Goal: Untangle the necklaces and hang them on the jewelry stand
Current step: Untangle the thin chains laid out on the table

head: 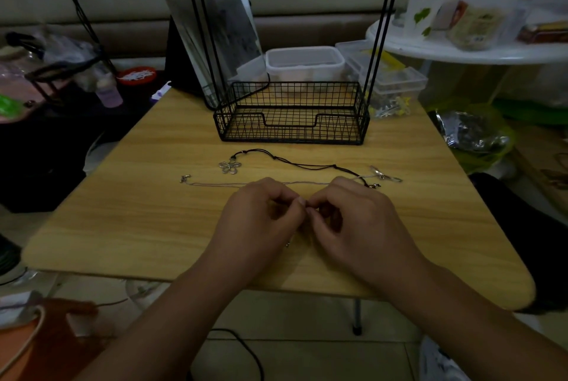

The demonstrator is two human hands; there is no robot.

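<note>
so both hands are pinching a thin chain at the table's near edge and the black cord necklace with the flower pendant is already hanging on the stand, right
Not quite. The head view shows the black cord necklace with its flower pendant lying on the table before the stand, not hanging. Both the left hand and right hand do pinch something fine.

I have one view only, from the camera on the person's head, looking forward and steeply down. It sits close over the wooden table (153, 221), with both forearms entering from the bottom edge. The wide lens bends the frame's edges, and the wire stand (292, 113) fills the upper centre.
</note>
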